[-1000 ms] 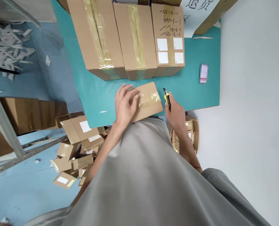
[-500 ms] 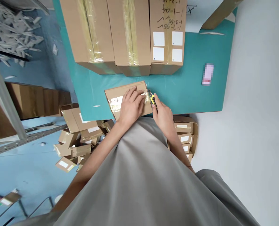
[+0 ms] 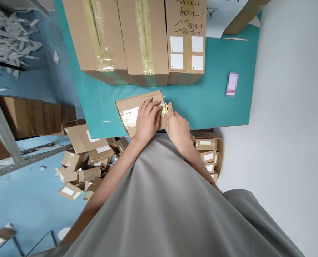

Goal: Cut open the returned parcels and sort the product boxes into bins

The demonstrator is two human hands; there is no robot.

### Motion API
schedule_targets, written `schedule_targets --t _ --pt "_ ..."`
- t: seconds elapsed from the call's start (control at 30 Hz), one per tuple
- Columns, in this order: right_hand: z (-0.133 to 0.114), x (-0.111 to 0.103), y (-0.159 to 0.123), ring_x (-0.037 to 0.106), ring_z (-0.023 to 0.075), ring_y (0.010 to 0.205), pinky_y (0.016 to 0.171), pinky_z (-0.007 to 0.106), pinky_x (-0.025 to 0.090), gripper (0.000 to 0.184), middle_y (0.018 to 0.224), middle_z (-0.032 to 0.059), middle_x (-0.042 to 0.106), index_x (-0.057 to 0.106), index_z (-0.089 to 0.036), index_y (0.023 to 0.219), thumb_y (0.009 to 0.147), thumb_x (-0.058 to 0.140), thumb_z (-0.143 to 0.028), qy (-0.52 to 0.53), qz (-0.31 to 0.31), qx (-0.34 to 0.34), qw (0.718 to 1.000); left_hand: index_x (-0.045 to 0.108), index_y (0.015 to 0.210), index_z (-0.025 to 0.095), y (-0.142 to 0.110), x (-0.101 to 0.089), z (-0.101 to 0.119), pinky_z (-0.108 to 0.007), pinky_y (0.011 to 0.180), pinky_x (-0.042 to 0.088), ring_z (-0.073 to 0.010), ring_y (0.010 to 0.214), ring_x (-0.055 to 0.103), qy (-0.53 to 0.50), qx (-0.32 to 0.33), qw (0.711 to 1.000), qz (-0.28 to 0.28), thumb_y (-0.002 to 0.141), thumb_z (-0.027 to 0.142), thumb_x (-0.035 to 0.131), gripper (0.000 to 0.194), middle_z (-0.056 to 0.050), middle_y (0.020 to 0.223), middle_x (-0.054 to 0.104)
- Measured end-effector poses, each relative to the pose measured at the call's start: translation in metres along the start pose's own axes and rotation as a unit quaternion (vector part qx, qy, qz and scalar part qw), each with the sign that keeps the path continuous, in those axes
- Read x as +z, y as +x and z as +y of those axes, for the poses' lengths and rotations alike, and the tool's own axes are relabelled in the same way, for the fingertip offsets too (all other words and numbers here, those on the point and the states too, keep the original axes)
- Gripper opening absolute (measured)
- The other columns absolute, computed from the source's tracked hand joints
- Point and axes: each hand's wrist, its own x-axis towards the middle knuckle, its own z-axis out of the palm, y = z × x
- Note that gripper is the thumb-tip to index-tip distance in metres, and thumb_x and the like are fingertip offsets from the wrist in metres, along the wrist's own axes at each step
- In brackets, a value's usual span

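A small flat cardboard box (image 3: 127, 103) with a white label (image 3: 130, 116) and clear tape lies tilted at the front edge of the green table (image 3: 212, 110). My left hand (image 3: 148, 120) rests on top of it, fingers stretched out flat towards its right half. At the box's right end, my right hand (image 3: 177, 129) is closed around a yellow and black utility knife (image 3: 167, 108), index finger pointing forward along it. Only a yellow bit of the knife shows; the blade is hidden from view. The knife is up against the taped right edge.
Three large taped cartons (image 3: 148, 43) stand along the table's back. A pixelated pink object (image 3: 231, 85) lies at the right. Below the table, a heap of opened boxes (image 3: 81, 160) is on the left and a carton of small boxes (image 3: 219, 150) on the right.
My right hand has shifted left and turned, bringing the knife from beside the box against its right edge. My left hand stays on the box. The whole view has slid slightly.
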Motion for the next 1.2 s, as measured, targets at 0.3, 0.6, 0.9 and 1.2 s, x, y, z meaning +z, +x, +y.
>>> schedule_targets --t 0.3,0.6,0.9,1.2 --pt "-0.002 0.002 -0.017 0.082 0.0324 0.113 0.101 0.045 0.065 0.078 0.142 0.0213 0.077 0.003 -0.022 0.187 0.116 0.033 -0.014 -0.02 -0.023 0.024 0.999 0.07 0.135 0.026 -0.006 0.012 -0.009 -0.061 0.141 0.032 -0.0309 0.168 0.046 -0.016 -0.005 1.0 0.014 0.119 0.039 0.045 0.033 -0.013 0.162 0.067" --pt "-0.008 0.006 -0.04 0.084 0.0306 0.112 0.095 0.038 0.065 0.073 0.122 0.0201 0.083 0.017 -0.015 0.186 0.115 0.037 -0.012 -0.05 -0.067 0.055 0.995 0.07 0.135 0.026 -0.007 0.016 -0.012 -0.06 0.141 0.032 -0.0308 0.167 0.048 -0.019 0.0 1.0 0.022 0.12 0.038 0.043 0.034 -0.015 0.16 0.068" --pt "0.001 0.008 -0.072 0.083 0.0332 0.104 0.093 0.042 0.063 0.066 0.12 0.0183 0.085 0.029 -0.017 0.183 0.118 0.034 -0.024 -0.006 -0.048 0.077 0.996 0.062 0.155 0.031 -0.022 -0.02 -0.015 -0.068 0.145 0.015 -0.0337 0.176 0.03 0.009 -0.012 0.999 0.052 0.117 0.05 0.052 0.043 -0.016 0.174 0.054" --pt "0.093 0.067 0.04 0.082 0.0308 0.089 0.088 0.044 0.066 0.038 0.096 0.0158 0.084 0.072 -0.014 0.121 0.113 0.055 -0.047 0.271 0.107 0.133 0.947 0.031 0.177 0.026 -0.076 -0.058 -0.103 -0.063 0.142 0.03 -0.0404 0.173 0.035 0.022 -0.224 0.963 0.152 0.099 0.077 0.071 0.102 -0.025 0.18 0.04"
